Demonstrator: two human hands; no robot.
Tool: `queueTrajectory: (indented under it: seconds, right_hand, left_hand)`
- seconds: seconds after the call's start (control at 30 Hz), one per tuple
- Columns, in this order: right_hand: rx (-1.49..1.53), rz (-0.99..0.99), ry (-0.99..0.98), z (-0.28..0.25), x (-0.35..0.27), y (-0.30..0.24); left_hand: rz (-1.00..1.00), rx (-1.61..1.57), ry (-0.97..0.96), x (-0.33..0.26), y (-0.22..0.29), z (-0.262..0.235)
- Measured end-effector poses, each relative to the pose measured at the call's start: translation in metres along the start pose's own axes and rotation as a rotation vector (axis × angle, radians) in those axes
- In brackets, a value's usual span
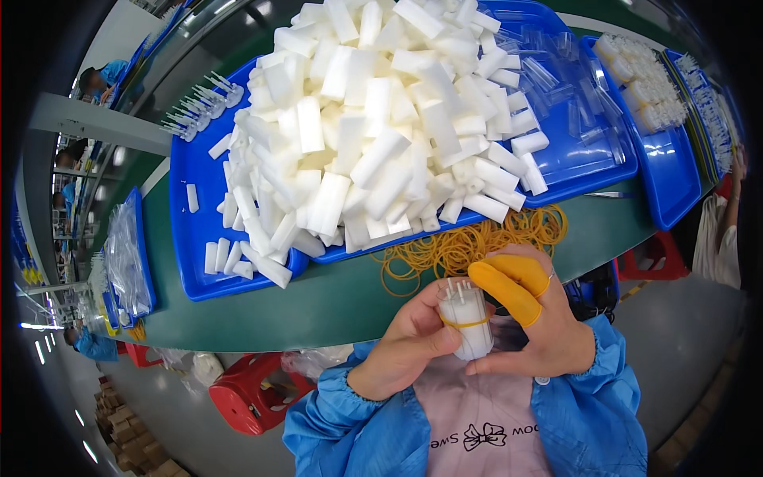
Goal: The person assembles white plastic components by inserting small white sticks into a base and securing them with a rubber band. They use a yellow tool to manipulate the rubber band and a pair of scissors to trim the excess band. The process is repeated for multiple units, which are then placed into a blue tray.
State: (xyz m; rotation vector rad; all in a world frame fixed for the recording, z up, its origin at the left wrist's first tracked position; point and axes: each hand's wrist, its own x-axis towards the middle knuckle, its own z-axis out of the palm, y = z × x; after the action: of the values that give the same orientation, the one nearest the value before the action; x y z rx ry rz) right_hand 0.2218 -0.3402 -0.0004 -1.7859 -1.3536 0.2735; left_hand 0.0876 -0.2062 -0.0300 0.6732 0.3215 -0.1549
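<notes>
My left hand (411, 343) grips a small bundle of clear tubes (470, 330) with white material inside, a yellow rubber band around its middle. Thin white tips stick up from the bundle's top. My right hand (534, 314) curves around the other side, yellow finger cots on two fingers; those fingertips are by the top and the thumb is near the base. Just beyond my hands lies a heap of yellow rubber bands (477, 245) on the green table (230, 322). Behind it, white foam-like cylinders (373, 119) are piled high over blue trays (199, 270).
Clear tubes (572, 87) lie in the tray at right. Farther right, another blue tray (671, 187) holds bundled pieces (640, 79). White plunger-like parts (203, 103) stand at the far left. A plastic bag (127, 258) and red stools (250, 395) are at left; another person's arm (735, 191) shows far right.
</notes>
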Motion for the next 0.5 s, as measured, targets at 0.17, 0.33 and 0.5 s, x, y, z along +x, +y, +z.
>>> queueTrajectory:
  seconds: [0.17, 0.33, 0.5]
  right_hand:
    - [-0.085, -0.087, -0.044, 0.002, -0.002, 0.004]
    - [-0.038, -0.064, 0.011, 0.002, -0.001, 0.006]
    - [-0.149, -0.066, -0.040, 0.000, 0.002, -0.002]
  left_hand:
    - [0.029, -0.027, 0.048, 0.000, -0.009, -0.002]
    - [-0.115, -0.273, -0.071, -0.001, 0.000, -0.004]
    - [0.019, 0.019, 0.052, 0.002, -0.009, -0.002]
